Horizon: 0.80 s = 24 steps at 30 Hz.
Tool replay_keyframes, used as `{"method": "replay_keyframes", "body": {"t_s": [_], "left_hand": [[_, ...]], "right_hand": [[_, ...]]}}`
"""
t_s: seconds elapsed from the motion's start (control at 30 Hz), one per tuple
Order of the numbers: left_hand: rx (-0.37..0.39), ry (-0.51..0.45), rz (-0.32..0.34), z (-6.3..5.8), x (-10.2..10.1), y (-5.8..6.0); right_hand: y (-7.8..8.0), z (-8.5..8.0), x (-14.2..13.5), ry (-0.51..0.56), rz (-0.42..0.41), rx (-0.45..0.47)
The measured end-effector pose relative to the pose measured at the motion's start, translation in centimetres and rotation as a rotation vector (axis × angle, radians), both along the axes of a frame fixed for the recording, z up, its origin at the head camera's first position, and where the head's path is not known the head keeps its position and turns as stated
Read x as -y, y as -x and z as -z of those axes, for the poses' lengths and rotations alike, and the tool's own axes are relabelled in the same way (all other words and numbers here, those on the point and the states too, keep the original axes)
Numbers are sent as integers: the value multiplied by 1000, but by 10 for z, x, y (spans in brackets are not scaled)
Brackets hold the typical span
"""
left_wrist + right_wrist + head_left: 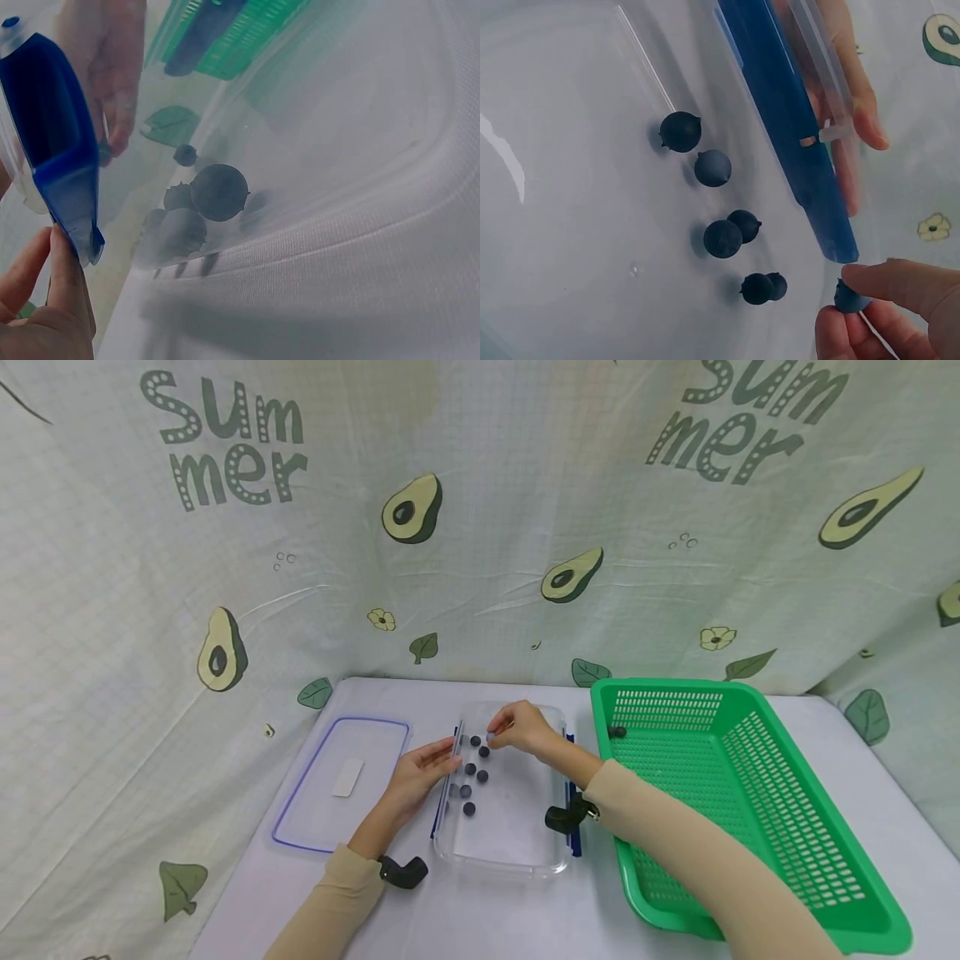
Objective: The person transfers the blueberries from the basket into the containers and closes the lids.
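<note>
In the head view my left hand (420,777) reaches the left side of a clear plastic container (517,864), its fingers extended against the wall. The left wrist view shows those fingers (66,270) touching the end of a blue locking flap (64,112). Over the container's far left part is my right hand (525,727). Between thumb and fingers it pinches one small dark blue blueberry-like ball (851,297), near the flap's end. Several more such balls (723,238) lie along the left side of the container floor, with tiny nubs on their surfaces.
To the right stands a large green perforated basket (757,827) with dark blue balls (617,732) near its far left corner. A blue-edged clear lid (315,802) lies flat on the left, bearing a white rectangle (347,778). A printed cloth (480,527) hangs behind the table.
</note>
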State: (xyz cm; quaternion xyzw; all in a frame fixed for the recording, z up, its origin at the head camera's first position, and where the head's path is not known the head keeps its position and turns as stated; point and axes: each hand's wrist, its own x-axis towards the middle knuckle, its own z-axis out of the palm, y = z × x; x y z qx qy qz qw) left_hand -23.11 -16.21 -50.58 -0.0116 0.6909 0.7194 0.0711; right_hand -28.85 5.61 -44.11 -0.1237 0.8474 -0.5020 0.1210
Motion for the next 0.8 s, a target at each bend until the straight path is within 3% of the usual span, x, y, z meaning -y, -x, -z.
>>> {"method": "replay_keyframes", "body": {"t_s": [0.3, 0.8], "left_hand": [[-10, -7, -3, 0, -1, -1], [-16, -9, 10, 4, 0, 2]], "right_hand": [[1, 3, 3, -55, -34, 14], [2, 9, 3, -44, -47, 44]]}}
